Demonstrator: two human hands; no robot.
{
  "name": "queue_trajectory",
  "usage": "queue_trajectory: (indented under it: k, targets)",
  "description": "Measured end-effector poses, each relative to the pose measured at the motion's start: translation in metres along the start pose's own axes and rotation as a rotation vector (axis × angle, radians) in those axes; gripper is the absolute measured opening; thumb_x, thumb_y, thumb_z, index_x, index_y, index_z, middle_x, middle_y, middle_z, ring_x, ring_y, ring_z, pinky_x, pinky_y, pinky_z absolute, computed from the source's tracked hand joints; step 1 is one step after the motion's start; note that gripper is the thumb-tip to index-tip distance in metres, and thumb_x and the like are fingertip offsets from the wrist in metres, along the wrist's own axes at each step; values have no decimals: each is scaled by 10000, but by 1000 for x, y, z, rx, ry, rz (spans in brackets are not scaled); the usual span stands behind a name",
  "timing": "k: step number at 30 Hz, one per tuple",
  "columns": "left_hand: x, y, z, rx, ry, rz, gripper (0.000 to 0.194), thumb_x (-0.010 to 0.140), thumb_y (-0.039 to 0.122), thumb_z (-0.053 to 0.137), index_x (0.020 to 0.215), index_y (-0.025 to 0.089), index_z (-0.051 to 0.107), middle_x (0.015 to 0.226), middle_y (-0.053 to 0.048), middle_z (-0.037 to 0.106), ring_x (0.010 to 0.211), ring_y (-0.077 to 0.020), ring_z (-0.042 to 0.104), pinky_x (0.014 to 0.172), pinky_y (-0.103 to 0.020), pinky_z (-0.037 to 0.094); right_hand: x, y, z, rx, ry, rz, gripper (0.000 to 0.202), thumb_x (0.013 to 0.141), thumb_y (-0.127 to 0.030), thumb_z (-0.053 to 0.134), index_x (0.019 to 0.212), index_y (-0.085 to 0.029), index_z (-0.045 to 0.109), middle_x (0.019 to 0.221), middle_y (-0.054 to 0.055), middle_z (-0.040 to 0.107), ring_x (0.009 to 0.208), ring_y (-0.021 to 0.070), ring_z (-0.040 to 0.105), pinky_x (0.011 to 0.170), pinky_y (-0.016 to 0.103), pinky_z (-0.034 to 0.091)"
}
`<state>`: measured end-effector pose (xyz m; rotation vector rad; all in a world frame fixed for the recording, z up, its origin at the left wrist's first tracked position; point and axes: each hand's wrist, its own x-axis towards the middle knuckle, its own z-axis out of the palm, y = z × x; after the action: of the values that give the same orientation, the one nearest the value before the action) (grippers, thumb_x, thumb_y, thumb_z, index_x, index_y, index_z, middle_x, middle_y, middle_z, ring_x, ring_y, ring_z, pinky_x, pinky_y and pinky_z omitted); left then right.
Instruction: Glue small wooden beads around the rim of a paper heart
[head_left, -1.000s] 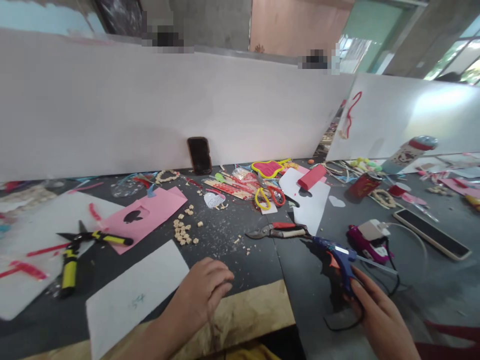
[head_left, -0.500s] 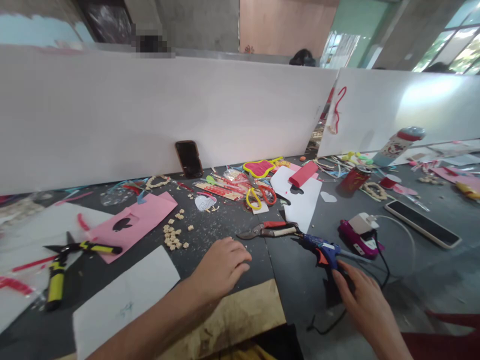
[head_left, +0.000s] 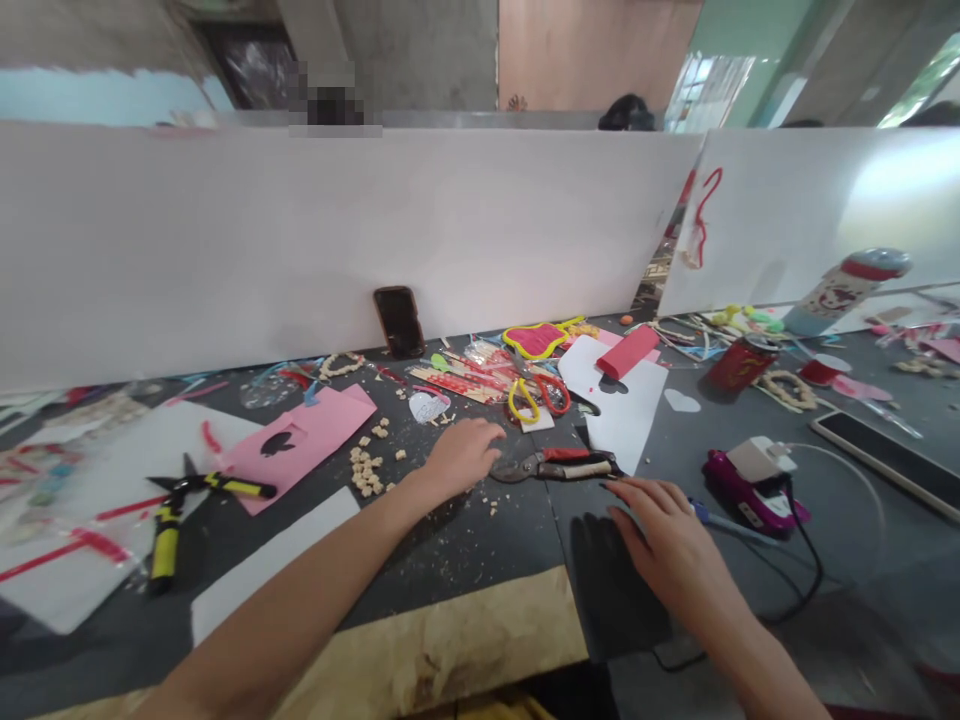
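Observation:
My left hand (head_left: 463,458) hovers low over the dark table, fingers loosely stretched and apart, with nothing in it. Its fingertips are close to the blade of the pruning shears (head_left: 559,466), which have one red and one worn pale handle. My right hand (head_left: 664,525) is held out, palm down and fingers apart, near the ends of those handles. Beneath it the blue glue gun (head_left: 699,512) is mostly hidden; only its rear and the glue stick (head_left: 739,527) show. Small pale wooden pieces (head_left: 367,472) lie left of my left hand.
Yellow-and-black pliers (head_left: 166,535) lie at left beside pink card (head_left: 300,440). Behind are scissors (head_left: 551,393), a standing phone (head_left: 399,320) and a white partition (head_left: 337,230). A purple power strip (head_left: 720,480) with a charger (head_left: 761,458), can (head_left: 742,362) and bottle (head_left: 847,290) are at right.
My right hand has moved forward and left from the glue gun's handle, over the gun towards the shears. My left hand has shifted slightly forward. The view has turned a little left.

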<state>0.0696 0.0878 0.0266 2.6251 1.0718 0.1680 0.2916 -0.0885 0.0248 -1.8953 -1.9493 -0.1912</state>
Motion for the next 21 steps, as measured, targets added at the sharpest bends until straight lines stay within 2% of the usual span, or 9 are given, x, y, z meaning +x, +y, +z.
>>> queue_trajectory:
  k: [4, 10, 16, 21]
  targets:
    - [10, -16, 2, 27, 1, -50, 235, 833, 241, 520, 1039, 206, 627, 1032, -71, 639, 1000, -237, 573, 883, -340, 418, 38, -13, 8, -148, -147, -179, 238, 841, -178, 485, 1031, -187, 629, 1066, 98, 632, 1026, 251, 509, 898, 395, 431]
    - [2, -46, 0, 39, 23, -132, 195, 812, 212, 533, 970, 211, 647, 1006, -58, 659, 992, -222, 582, 867, -319, 430, 71, -13, 28, -307, -253, -247, 194, 808, -116, 481, 874, -171, 655, 1060, 137, 623, 1081, 300, 473, 825, 413, 437]
    - [-17, -81, -27, 30, 113, -216, 235, 841, 227, 471, 984, 219, 657, 1046, -42, 665, 1004, -205, 581, 874, -295, 428, 83, -10, 41, -253, -291, -344, 238, 757, -23, 465, 860, -142, 643, 1020, 136, 644, 1051, 259, 523, 869, 372, 447]
    - [-36, -119, -53, 23, 205, -350, 279, 849, 229, 424, 1016, 204, 646, 1068, -53, 660, 993, -203, 587, 860, -290, 440, 91, 0, 43, -163, -268, -392, 231, 806, -49, 412, 845, -167, 607, 1034, 127, 649, 1045, 229, 558, 876, 351, 463]
